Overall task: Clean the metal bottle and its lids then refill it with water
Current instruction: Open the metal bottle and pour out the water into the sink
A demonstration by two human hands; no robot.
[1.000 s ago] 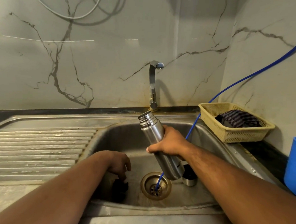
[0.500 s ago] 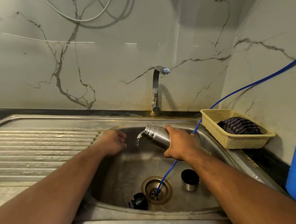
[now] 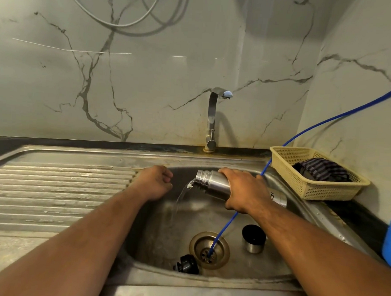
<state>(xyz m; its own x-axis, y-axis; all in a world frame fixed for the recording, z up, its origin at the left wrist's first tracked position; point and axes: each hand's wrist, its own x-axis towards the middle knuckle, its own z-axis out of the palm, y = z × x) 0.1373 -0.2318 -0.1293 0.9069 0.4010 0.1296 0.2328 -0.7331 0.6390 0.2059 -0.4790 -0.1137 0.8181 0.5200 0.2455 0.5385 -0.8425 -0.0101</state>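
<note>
Right hand (image 3: 242,191) — fingers round metal bottle (image 3: 213,184), mouth tipped to 9 o'clock, water (image 3: 180,198) pouring into sink (image 3: 153,236); left hand (image 3: 155,183) fingers loosely curled, empty.

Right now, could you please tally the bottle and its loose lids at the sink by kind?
Bottles: 1, the metal bottle
Lids: 2, the metal cup lid and the black stopper
Total: 3

Head view, looking down, sink (image 3: 300,212) close

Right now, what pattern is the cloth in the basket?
The cloth is dark with purplish-grey stripes, head view.
</note>
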